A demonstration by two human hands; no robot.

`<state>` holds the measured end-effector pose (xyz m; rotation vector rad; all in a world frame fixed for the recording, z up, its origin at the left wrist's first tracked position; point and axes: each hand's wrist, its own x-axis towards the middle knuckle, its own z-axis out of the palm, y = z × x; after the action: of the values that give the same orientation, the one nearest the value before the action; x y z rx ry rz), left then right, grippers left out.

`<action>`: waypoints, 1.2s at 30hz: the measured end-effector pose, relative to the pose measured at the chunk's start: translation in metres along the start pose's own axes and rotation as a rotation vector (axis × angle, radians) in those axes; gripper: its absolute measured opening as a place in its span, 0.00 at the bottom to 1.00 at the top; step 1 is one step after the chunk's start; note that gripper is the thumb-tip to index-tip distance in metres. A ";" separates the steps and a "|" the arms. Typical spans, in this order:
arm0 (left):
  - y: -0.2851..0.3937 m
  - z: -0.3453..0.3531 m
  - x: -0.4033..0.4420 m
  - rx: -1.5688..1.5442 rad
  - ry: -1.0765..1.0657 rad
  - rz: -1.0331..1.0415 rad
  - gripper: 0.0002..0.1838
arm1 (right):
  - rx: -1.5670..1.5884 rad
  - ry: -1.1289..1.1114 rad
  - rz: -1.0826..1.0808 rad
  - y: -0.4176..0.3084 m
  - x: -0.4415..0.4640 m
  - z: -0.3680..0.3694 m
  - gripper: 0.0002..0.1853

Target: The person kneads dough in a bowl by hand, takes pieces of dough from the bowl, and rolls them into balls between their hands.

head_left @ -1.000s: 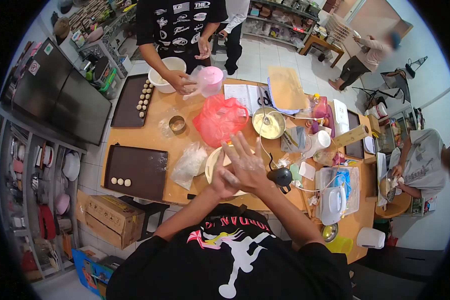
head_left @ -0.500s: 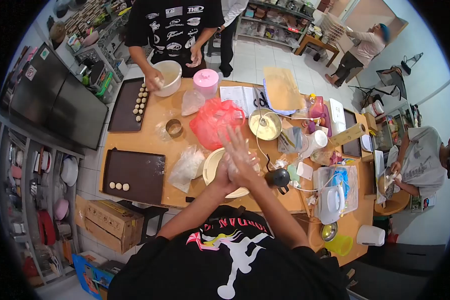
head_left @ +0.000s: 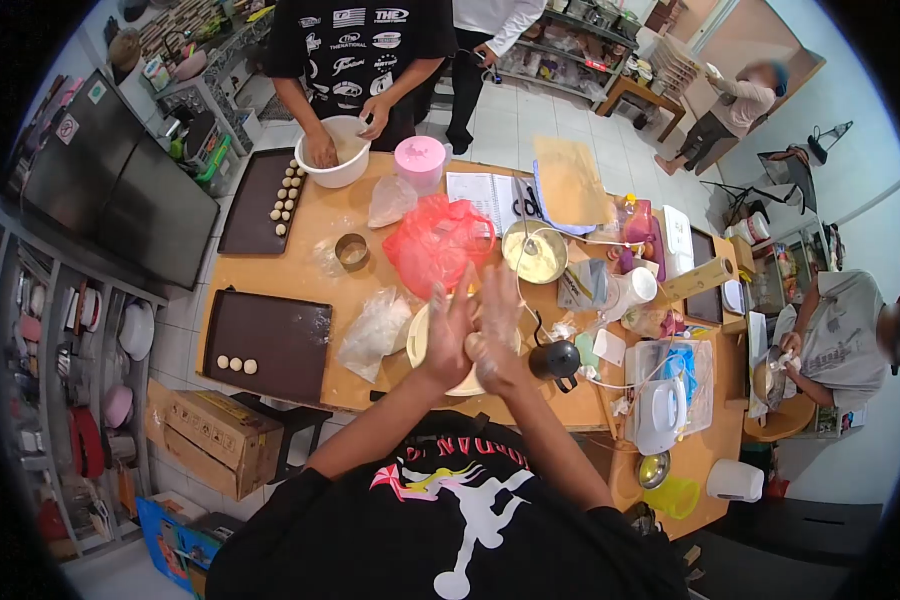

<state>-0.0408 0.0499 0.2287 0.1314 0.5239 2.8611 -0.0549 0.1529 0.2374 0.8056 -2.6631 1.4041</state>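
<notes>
Cream-coloured bowl [head_left: 416, 338], round and smooth-rimmed, sits near the front edge of the wooden table [head_left: 370, 255], directly under the person's hands. Its left rim shows clearly; much of the rest is covered by the hands, so its contents cannot be made out. The left hand [head_left: 447, 335] and right hand [head_left: 497, 345] are both open, fingers stretched away from the body, meeting around the thumbs and lower palms. Their skin carries a whitish, powdery coating. Whether anything lies between the palms cannot be told.

Left of the bowl is a crumpled clear plastic bag [head_left: 375, 338], cloudy white; beyond the bowl is a thin, wrinkled red bag [head_left: 438, 245]. A glossy black kettle [head_left: 554, 362] with a slim curved spout stands to the right. A metal ring [head_left: 351, 252] rests on the wood, a pale dusting beside it.

The near tray [head_left: 270, 325], dark brown, flat and rectangular, holds three small, pale dough balls [head_left: 236, 364] in a short row. The far tray [head_left: 242, 205] has more along its right side. A metal bowl [head_left: 535, 252] contains a pale yellow, soft-looking mixture. Across the table, another person [head_left: 355, 60] has one hand inside a white bowl [head_left: 335, 172].
</notes>
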 end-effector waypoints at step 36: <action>0.019 0.006 -0.031 1.788 -0.635 0.488 0.74 | 1.805 -0.125 0.746 -0.016 -0.001 -0.017 0.51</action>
<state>-0.0139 0.0271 0.2402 1.4053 2.7300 1.4356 -0.0507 0.1587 0.2595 -0.3910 -0.9092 3.7905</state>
